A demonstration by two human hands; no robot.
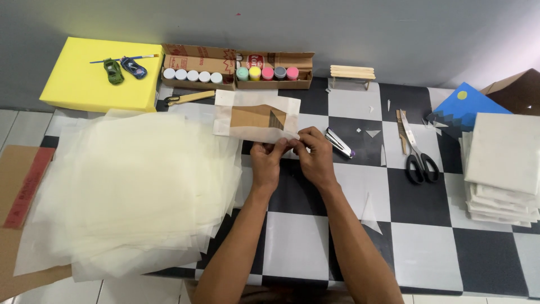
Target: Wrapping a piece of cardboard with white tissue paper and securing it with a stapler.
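Note:
A small packet of translucent wax paper (256, 117) wrapped around a brown card piece lies on the checkered table (427, 236), just beyond my hands. My left hand (265, 160) and my right hand (314, 153) meet at its near edge, and both pinch the paper's lower fold between fingertips. A stapler (339, 142) lies right beside my right hand.
A large stack of wax paper sheets (129, 186) covers the left. Black scissors (416, 152) lie to the right, with folded white packets (502, 169) stacked at the far right. Boxes of paint pots (236, 72), a yellow block (95, 79) and a craft-stick bench (352, 73) line the back.

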